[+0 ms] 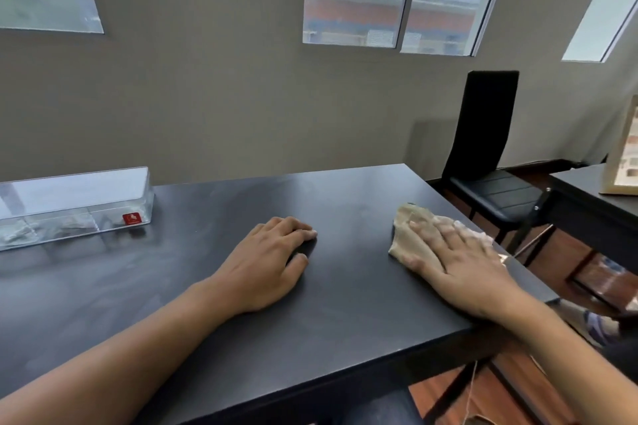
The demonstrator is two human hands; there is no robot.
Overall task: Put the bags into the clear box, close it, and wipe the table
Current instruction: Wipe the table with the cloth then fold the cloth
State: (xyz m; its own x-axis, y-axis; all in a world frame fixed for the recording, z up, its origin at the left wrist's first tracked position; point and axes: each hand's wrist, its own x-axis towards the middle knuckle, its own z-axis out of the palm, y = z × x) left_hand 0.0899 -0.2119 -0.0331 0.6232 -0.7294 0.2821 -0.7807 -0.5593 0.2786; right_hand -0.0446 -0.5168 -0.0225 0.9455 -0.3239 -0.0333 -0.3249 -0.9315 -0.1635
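Right hand (459,262) presses flat on the cloth (417,238) near the counter's (345,304) right edge; left hand (269,262) rests relaxed, empty. A wide stroke could push the cloth overboard.

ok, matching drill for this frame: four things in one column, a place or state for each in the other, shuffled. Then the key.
Things
1. clear plastic box with red label
2. beige wiping cloth
3. left hand
4. black high-backed chair

States
A. pressed flat under the right hand
B. on the floor beyond the black table
C. lid shut, far left of table
D. resting on bare tabletop, holding nothing

Pairs: 1-C, 2-A, 3-D, 4-B
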